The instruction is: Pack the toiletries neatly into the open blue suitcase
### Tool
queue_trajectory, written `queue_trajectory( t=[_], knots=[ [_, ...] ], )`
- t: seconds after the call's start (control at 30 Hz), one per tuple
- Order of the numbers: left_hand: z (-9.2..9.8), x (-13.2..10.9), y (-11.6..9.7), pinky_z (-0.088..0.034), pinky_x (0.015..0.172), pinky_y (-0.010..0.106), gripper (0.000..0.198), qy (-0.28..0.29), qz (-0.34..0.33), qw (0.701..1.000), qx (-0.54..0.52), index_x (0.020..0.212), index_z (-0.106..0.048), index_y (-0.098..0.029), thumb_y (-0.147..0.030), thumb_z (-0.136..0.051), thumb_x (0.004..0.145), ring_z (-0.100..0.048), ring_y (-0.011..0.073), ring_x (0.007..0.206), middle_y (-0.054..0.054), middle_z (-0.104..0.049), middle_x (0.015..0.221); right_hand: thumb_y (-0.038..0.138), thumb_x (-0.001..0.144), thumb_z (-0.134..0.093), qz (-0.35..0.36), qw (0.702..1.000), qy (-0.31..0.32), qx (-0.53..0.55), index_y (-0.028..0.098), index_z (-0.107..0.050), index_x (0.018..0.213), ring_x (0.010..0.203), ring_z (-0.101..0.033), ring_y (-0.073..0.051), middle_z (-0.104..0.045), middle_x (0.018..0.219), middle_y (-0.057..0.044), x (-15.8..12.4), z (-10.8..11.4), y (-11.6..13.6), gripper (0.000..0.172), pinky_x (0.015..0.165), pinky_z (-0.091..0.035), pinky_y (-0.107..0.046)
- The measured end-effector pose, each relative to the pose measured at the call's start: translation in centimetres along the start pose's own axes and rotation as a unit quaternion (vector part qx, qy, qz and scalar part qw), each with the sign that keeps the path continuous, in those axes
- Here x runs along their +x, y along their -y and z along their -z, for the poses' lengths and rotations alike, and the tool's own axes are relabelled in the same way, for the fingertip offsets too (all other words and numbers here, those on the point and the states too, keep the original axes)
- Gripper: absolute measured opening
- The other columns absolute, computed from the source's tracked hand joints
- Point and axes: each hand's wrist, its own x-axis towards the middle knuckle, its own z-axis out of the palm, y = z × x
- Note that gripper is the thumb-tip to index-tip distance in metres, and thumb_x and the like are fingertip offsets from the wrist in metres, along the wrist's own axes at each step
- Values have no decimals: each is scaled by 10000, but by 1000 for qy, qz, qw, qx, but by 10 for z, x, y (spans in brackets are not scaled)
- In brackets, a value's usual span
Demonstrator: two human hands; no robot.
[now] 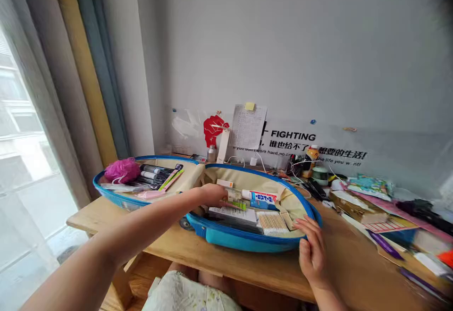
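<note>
Currently, one blue case [244, 247] lies open, two halves, mid-frame. Your left hand [214, 195] dips into the right-hand half, at one green-labelled item [239, 205]; cannot tell whether it grips. Your right hand [313, 249], lower right, lies loosely spread at the case's edge, grasping nothing. Count: one white-and-blue tube [264, 197], one cotton-swab bundle [272, 223], one magenta puff [122, 170] left of centre.

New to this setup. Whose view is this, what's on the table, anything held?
No machine: this is bare-handed work, filmed by one head-worn camera looking forward and down. A blue case lies open on a wooden table. One half holds a pink puff, the other cotton swabs and a printed tube, among other items. The left hand reaches into that second half; whether it grips anything is unclear. The right hand rests open at the case's rim.
</note>
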Motion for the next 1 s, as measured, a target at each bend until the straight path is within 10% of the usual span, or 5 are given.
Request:
queue_trajectory(
  t=[0.63,0.83,1.0],
  knots=[
    [6,1,4,-501,913,261,384,-18,-32,999,-34,1253,-647,-220,-392,-573,917,-669,211,1066,67,-702,1233,354,1008,-350,-14,1000,-8,13,215,-627,1123,1183,-587,-304,-658,1077,-120,0,0,2,331,963,-489,-521],
    [33,-20,72,-492,868,245,398,-181,199,956,-115,1260,-639,-250,-348,-371,983,-662,193,1052,47,-710,1209,353,1008,-351,-18,1000,-1,13,215,-628,1133,1203,-582,-307,-659,1088,-121,-2,0,0,334,972,-493,-528],
    [18,-55,141,-503,829,319,392,-121,311,938,-89,1070,-722,-159,-425,-523,862,-682,291,987,147,-754,995,351,1012,-352,-8,1000,-8,9,210,-624,1120,1192,-582,-302,-660,1082,-121,-2,-1,-1,325,963,-490,-520]
  ],
)
